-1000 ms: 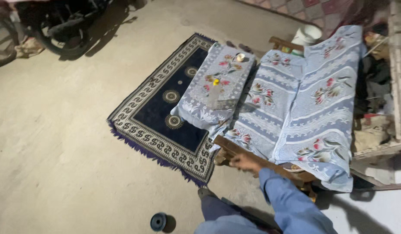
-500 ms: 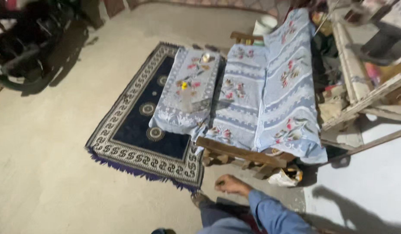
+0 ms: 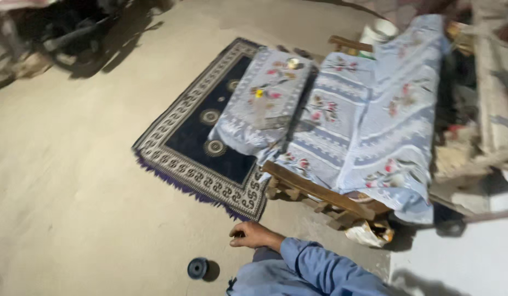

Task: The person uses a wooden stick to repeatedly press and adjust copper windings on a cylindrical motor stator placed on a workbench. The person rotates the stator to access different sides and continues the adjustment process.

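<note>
My right hand [image 3: 252, 235] hovers low over the bare concrete floor with its fingers curled, and nothing shows in them. Its blue sleeve [image 3: 320, 268] runs in from the bottom right. A small dark blue round spool [image 3: 198, 268] lies on the floor just left of and below the hand, apart from it. The wooden rail [image 3: 314, 192] of a bench covered in pale blue floral cloth [image 3: 374, 120] is a short way beyond the hand. My left hand is out of view.
A navy rug [image 3: 199, 137] with a patterned border lies left of the bench, with a cloth-covered low table [image 3: 270, 104] bearing small items on it. A crumpled bag [image 3: 369, 233] sits under the bench. A white bucket [image 3: 383, 30], a parked motorcycle [image 3: 73, 33] and wooden beams [image 3: 487, 82] stand around.
My right hand has drawn back from the bench's wooden rail toward me and lower, and its fingers have curled. The view has swung, bringing the spool back into sight.
</note>
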